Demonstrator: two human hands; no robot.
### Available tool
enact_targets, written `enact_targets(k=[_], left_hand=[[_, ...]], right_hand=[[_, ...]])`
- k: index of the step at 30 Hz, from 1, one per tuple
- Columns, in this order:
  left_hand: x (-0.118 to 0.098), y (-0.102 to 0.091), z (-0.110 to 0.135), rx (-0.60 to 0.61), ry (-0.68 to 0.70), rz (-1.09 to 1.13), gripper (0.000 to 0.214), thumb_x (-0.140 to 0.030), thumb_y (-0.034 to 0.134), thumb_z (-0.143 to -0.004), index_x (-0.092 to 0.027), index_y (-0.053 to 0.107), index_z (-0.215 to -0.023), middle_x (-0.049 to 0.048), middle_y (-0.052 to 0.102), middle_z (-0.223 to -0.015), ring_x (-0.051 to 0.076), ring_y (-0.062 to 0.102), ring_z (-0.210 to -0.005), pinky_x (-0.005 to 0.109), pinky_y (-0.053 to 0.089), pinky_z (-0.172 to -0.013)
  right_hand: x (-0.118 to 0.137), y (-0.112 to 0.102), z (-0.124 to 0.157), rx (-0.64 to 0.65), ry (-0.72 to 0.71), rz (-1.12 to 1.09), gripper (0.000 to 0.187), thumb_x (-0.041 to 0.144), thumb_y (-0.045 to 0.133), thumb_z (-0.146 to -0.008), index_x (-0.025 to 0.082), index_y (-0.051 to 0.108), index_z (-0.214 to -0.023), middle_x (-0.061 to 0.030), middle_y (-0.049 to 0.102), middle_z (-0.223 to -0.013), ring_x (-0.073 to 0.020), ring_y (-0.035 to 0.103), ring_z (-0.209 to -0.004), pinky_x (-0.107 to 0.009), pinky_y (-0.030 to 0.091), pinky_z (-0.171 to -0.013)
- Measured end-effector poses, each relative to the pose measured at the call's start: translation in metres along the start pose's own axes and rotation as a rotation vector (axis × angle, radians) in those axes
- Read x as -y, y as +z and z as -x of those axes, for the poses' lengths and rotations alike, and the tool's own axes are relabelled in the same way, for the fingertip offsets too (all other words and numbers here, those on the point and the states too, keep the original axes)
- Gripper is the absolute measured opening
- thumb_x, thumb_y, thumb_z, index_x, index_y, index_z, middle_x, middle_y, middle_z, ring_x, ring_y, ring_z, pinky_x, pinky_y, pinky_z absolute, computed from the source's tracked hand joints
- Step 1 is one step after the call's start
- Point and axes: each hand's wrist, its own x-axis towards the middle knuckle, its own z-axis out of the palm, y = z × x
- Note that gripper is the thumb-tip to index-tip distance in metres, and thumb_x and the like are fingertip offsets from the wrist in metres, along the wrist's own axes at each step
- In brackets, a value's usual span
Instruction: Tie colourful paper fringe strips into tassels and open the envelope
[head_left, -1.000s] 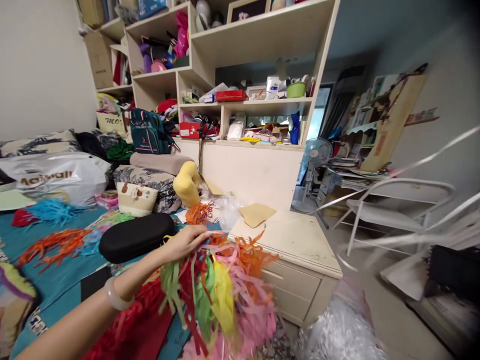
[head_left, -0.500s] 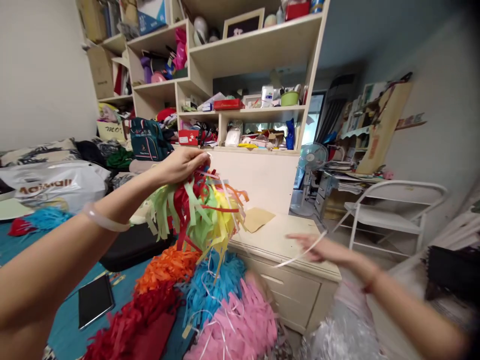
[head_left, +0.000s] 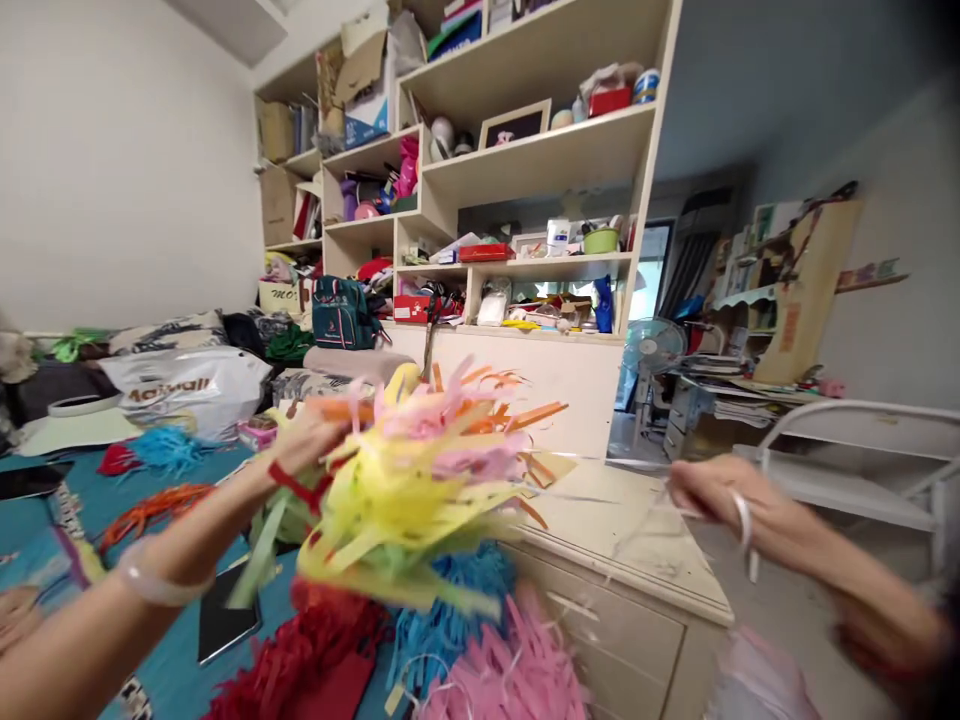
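Note:
My left hand (head_left: 311, 440) is closed around the gathered end of a multicoloured streamer tassel (head_left: 420, 490). Its yellow, green, pink and orange strips flare out to the right, smeared by motion. Over the cabinet's right side, my right hand (head_left: 712, 488) is closed on a thin white string (head_left: 630, 464) stretching leftward toward the tassel; where it joins is hidden or blurred. Below the tassel lie bunches of red streamers (head_left: 300, 650), blue streamers (head_left: 461, 600) and pink streamers (head_left: 510, 670), with loose white string across the pink ones.
A black tablet (head_left: 229, 615) lies on the teal bedspread (head_left: 169, 650), with an orange streamer bunch (head_left: 157, 510) and a blue one (head_left: 169, 450) farther left. The low cream cabinet (head_left: 652, 560) stands ahead, beneath crowded shelves (head_left: 525, 170). A white folding chair (head_left: 862, 480) is at the right.
The hanging tassel has swung up and spread out. My right hand has gone from extended fingers to a closed grip, pulling the string taut to the right. The camera has tilted up and left.

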Motion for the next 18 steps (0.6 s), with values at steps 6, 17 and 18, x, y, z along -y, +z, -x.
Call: enact_targets(k=[6, 17, 18], left_hand=[[0.017, 0.078, 0.057, 0.135, -0.084, 0.408, 0.045, -0.05, 0.045, -0.085, -0.014, 0.071, -0.074, 0.0091, 0.069, -0.081, 0.024, 0.06, -0.074, 0.03, 0.047, -0.06], [0.007, 0.109, 0.072, 0.331, -0.144, 0.826, 0.039, -0.05, 0.06, -0.081, -0.015, 0.076, -0.074, 0.0101, 0.071, -0.083, 0.025, 0.06, -0.085, 0.036, 0.041, -0.086], [0.007, 0.11, 0.073, 0.319, -0.165, 0.846, 0.039, -0.051, 0.061, -0.08, -0.015, 0.075, -0.072, 0.0097, 0.07, -0.083, 0.025, 0.06, -0.085, 0.036, 0.041, -0.085]], right_hand=[[0.054, -0.069, 0.021, -0.179, 0.104, 0.952, 0.051, 0.064, 0.037, -0.081, 0.03, 0.075, -0.081, -0.0086, 0.072, -0.071, -0.027, 0.062, -0.061, -0.034, 0.036, -0.056], [0.039, -0.079, 0.042, -0.325, 0.168, 0.772, 0.057, 0.067, 0.033, -0.083, 0.027, 0.07, -0.066, -0.013, 0.067, -0.062, -0.028, 0.061, -0.057, -0.039, 0.044, -0.057], [0.039, -0.078, 0.043, -0.302, 0.148, 0.727, 0.06, 0.069, 0.032, -0.083, 0.026, 0.067, -0.062, -0.0125, 0.064, -0.059, -0.0258, 0.059, -0.054, -0.037, 0.044, -0.056]])
